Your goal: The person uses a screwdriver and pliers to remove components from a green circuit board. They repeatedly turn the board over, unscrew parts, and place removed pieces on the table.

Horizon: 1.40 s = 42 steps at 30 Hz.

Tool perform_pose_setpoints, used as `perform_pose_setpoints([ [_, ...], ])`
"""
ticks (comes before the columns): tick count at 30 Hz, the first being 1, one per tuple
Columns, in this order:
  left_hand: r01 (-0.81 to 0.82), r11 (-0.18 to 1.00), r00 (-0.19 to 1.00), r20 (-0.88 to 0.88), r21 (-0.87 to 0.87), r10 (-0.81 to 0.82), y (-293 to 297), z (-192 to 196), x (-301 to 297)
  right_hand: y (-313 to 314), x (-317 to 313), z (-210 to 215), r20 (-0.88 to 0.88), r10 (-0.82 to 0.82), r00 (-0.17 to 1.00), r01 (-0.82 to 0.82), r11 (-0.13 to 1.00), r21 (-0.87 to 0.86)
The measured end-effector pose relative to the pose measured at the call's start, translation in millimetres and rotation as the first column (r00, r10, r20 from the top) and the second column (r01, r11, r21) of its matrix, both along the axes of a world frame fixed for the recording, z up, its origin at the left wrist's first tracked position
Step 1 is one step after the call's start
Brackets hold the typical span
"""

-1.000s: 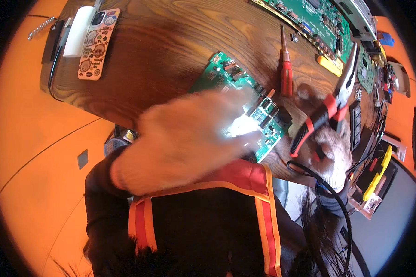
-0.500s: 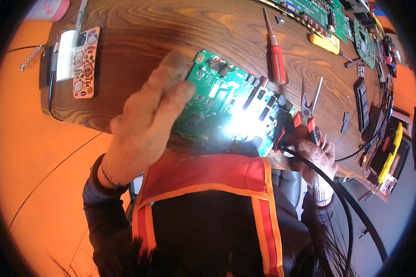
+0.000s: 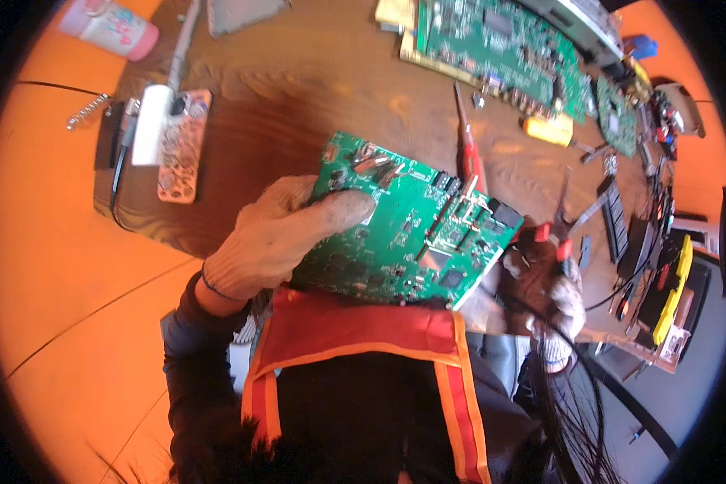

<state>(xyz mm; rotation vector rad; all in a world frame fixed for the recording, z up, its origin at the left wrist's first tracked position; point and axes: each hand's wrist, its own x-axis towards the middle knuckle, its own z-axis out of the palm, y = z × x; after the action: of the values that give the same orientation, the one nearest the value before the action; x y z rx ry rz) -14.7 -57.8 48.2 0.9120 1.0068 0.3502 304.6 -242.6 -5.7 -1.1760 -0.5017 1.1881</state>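
My left hand [image 3: 274, 238], in a pale work glove, grips the left edge of a green circuit board [image 3: 415, 230], thumb pressed on its top face. The board is tilted and lifted over the near edge of the wooden table [image 3: 298, 89], close to my chest. My right hand [image 3: 544, 290], also gloved, is at the board's right corner and is closed around red-handled pliers [image 3: 555, 234], whose jaws point away from me. A red-handled screwdriver [image 3: 469, 153] lies on the table just beyond the board.
A larger green board [image 3: 500, 40] lies at the table's far side, a yellow tool [image 3: 544, 129] near it. A phone in a patterned case [image 3: 184, 145], a white block [image 3: 149, 125] and a pink bottle [image 3: 109, 24] sit at left. Cables and tools [image 3: 669, 282] crowd the right.
My left hand moved from spread over the board to gripping its left edge and lifting it toward me. My right hand with the pliers dropped to the board's right corner.
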Motion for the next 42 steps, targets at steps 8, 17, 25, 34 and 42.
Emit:
perform_pose_setpoints([
  [8, -0.358, 0.9, 0.919, 0.264, 0.248, 0.293, 30.6, 28.2, -5.3, 69.0, 40.2, 34.0, -0.292, 0.217, 0.931, -0.052, 0.873, 0.484],
  [17, -0.435, 0.449, 0.897, 0.42, 0.78, 0.141, 35.0, 30.5, 23.4, 100.8, 0.0, 86.5, -0.312, 0.508, 0.803, -0.341, 0.82, 0.459],
  [25, -0.14, 0.118, 0.947, 0.098, 0.983, 0.306, 34.2, 38.0, 32.4, 103.3, -58.2, 131.0, 0.51, 0.552, 0.66, -0.578, 0.807, -0.125],
  [34, -0.039, 0.145, 0.944, -0.012, 0.989, 0.331, 21.4, 37.7, 37.7, 120.3, -75.9, 99.3, 0.877, 0.003, 0.481, -0.468, 0.846, 0.254],
  [42, 0.012, 0.116, 0.923, -0.056, 0.993, 0.38, 12.4, 29.7, 34.0, 112.4, -81.6, 121.6, 0.995, -0.043, -0.096, -0.32, 0.947, 0.01],
])
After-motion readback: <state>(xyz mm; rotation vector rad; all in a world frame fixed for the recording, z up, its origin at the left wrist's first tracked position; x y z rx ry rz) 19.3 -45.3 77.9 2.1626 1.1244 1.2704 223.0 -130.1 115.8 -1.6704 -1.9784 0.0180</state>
